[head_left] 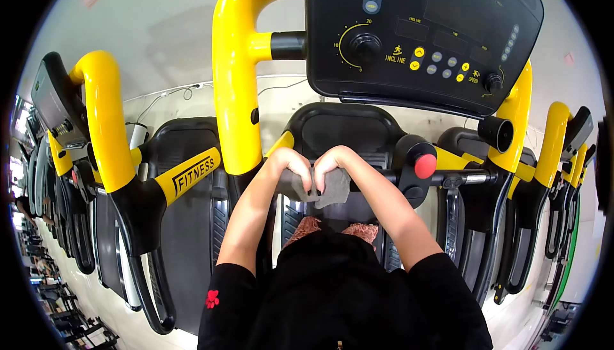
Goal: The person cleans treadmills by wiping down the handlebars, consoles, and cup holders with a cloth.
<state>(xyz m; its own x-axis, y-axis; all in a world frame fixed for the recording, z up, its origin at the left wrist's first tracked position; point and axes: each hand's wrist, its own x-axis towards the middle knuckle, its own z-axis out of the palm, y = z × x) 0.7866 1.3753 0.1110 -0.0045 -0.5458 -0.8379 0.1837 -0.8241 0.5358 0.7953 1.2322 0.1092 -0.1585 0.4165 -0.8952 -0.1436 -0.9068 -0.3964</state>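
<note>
A grey cloth (336, 190) hangs folded between my two hands, in front of my body and below the treadmill console (422, 37). My left hand (293, 163) bends inward at the wrist and is closed on the cloth's left part. Close beside it, my right hand (330, 162) grips the right part, thumb pointing down. The thumbs nearly meet at the cloth's middle. Most of the other fingers are hidden behind the hands and the cloth. A red round button (425, 166) on the crossbar is to the right of my right hand.
Thick yellow uprights (235, 81) carry the console. A cup-shaped black holder (495, 134) sits at its lower right. More treadmills stand on both sides, one with a yellow FITNESS bar (192, 174). A pale wall (169, 30) with loose cables is behind.
</note>
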